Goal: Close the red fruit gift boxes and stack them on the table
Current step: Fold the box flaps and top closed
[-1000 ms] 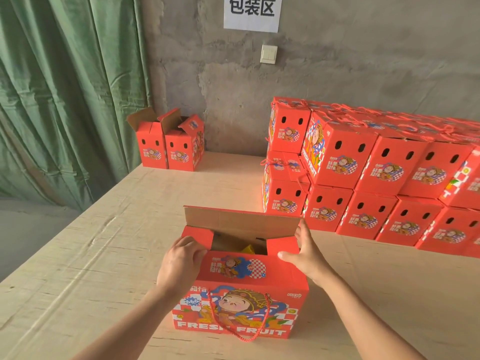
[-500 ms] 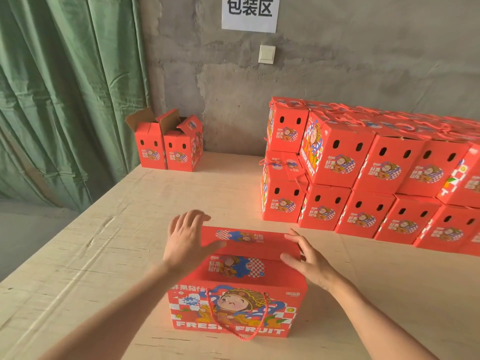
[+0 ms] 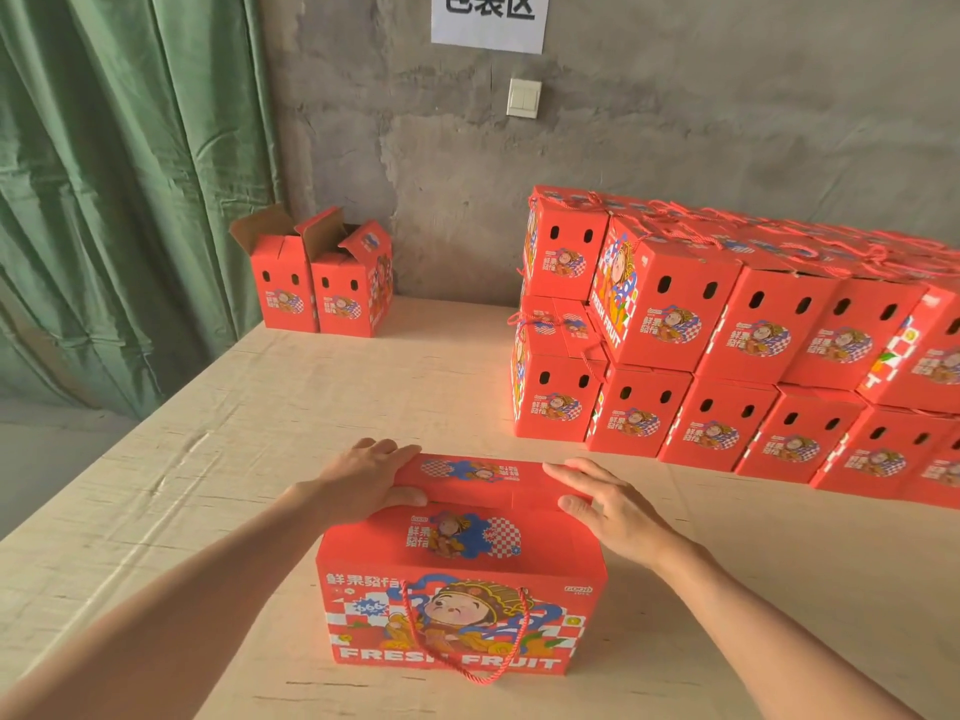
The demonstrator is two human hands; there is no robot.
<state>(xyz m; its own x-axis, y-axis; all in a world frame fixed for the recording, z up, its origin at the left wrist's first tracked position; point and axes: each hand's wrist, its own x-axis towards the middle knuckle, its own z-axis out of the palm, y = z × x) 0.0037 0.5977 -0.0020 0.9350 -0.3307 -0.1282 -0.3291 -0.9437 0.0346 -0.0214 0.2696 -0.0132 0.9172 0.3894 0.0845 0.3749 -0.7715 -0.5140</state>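
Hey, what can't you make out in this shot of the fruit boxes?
Head view only.
Near gift box contents: folded top flaps cover them.
Wall sign: top edge cuts its characters.
Stacked boxes: right edge cuts the row, so no count.
Two open boxes: insides hidden by their walls.

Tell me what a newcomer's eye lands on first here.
The red gift box sits front and centre on the table, with the left hand and right hand pressing its top flaps down. To the right stands a two-high wall of closed red boxes; far left, two open boxes by the green curtain.
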